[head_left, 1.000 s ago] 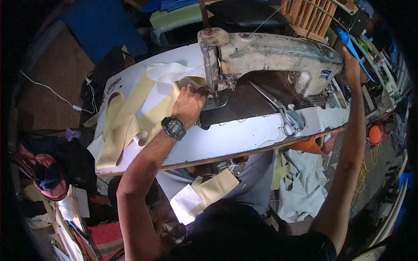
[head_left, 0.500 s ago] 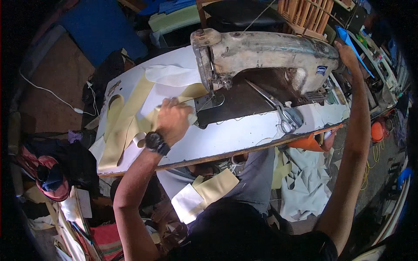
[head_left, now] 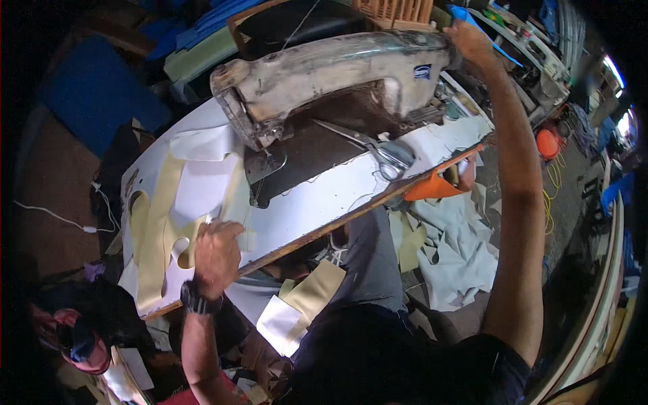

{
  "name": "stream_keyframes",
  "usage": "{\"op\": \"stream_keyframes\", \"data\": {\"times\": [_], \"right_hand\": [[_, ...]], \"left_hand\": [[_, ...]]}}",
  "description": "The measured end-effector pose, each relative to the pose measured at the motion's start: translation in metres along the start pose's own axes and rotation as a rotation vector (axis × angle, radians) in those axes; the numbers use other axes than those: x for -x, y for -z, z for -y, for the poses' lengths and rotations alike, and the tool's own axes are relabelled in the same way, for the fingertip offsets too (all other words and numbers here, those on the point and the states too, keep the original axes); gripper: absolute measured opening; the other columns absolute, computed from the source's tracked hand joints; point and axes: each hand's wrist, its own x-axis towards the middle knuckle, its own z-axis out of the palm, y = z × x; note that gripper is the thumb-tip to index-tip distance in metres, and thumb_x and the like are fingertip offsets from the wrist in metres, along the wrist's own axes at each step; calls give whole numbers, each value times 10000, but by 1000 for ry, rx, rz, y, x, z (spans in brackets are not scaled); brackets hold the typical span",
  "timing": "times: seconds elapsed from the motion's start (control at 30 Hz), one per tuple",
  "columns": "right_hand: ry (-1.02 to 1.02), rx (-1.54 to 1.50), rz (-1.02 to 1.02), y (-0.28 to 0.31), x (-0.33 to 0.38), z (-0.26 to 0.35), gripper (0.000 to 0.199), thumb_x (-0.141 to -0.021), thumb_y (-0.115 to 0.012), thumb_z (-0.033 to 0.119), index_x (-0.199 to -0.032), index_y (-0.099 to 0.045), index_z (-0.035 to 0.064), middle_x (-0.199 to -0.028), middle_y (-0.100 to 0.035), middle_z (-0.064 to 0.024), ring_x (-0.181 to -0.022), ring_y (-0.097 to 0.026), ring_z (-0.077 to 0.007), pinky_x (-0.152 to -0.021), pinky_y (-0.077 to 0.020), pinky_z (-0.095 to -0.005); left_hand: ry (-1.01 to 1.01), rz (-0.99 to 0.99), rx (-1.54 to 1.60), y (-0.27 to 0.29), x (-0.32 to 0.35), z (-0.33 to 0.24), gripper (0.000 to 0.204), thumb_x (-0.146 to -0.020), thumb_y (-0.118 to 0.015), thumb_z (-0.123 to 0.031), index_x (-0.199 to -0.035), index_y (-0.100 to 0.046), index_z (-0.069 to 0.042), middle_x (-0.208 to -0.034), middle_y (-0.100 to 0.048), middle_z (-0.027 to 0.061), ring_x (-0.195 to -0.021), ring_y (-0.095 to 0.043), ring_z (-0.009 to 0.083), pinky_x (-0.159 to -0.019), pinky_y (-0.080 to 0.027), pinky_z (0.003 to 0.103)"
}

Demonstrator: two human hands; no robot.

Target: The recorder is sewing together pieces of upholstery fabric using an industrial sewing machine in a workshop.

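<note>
Two hands were engaged: the left hand (head_left: 217, 251) had drawn the cream cut piece (head_left: 156, 229) away from the needle toward the table edge (head_left: 317, 233), fingers closed on it; the right hand (head_left: 470, 42) gripped the sewing machine (head_left: 337, 71) handwheel end, indicating the seam was released.

Two bare arms, spread wide apart

The left hand (head_left: 217, 251) is closed into a loose fist, knuckles up, with a dark watch on the wrist. The right arm is stretched far forward and up, and the right hand (head_left: 470, 39) is curled closed.
</note>
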Motion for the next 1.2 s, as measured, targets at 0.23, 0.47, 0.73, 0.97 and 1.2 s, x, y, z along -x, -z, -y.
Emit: {"op": "stream_keyframes", "data": {"times": [0.23, 0.47, 0.73, 0.97, 1.2], "right_hand": [[297, -525, 597, 119, 211, 236, 229, -896, -713, 182, -1074, -660, 48, -898, -707, -162, -848, -686, -390, -740, -537, -465], [293, -201, 629, 103, 247, 251, 367, -775, -711, 66, -1119, -592, 22, -959, -688, -232, -881, -682, -431, -779, -534, -513], [-111, -908, 1215, 126, 258, 208, 285, -962, -708, 222, -795, -646, -1, -633, -575, 2, -620, -567, -79, -560, -445, -283], [30, -1599, 1573, 149, 322, 250, 348, -954, -682, 378, -993, -604, 41, -714, -583, 2, -618, -567, -103, -565, -441, -273], [147, -1614, 1620, 138, 314, 303, 424, -968, -704, 457, -964, -594, 47, -674, -563, 16, -619, -574, -87, -593, -461, -262]], "left_hand": [[205, -144, 218, -16, 65, -29, 300, -717, -567, 114, -980, -680, 24, -992, -709, 195, -972, -668, 383, -875, -505, 475], [134, -248, 255, -21, 67, -49, 262, -808, -573, 38, -1041, -684, -3, -1016, -695, 160, -1005, -632, 362, -914, -477, 462], [152, -281, 397, -20, 62, -47, 177, -860, -616, -15, -1019, -691, 6, -945, -677, 160, -925, -624, 373, -866, -463, 461], [176, -270, 423, -13, 53, -46, 126, -931, -663, -99, -996, -688, 6, -923, -671, 151, -887, -610, 365, -834, -453, 444], [210, -201, 405, -10, 50, -49, 122, -933, -655, -92, -992, -683, 11, -948, -683, 147, -901, -610, 350, -846, -448, 439]]}}
